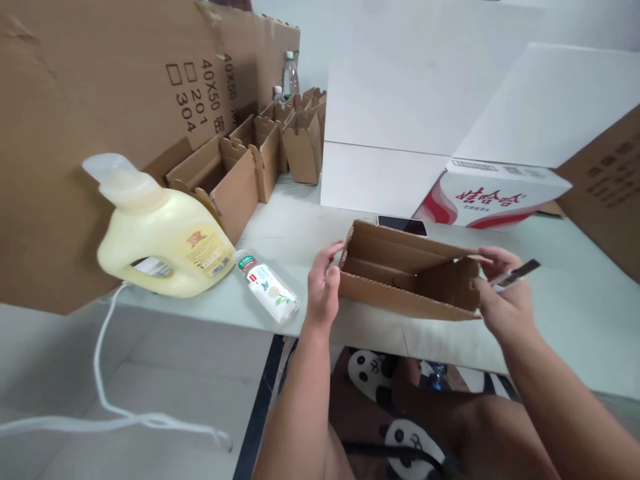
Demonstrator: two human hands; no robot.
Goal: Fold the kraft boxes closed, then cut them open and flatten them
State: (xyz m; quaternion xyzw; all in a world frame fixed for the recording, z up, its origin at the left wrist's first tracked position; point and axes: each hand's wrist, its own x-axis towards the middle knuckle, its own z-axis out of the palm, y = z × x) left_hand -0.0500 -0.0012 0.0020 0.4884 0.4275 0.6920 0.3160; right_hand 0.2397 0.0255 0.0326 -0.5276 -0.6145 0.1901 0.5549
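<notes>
In the head view, the left hand (323, 287) grips the left end of an open-topped cardboard box (400, 293) near the front edge of the table (575, 320), while the right hand (507, 300) clasps its right end along with a dark-tipped tool (523, 270), a flat dark device (401, 225) just behind the box.
</notes>
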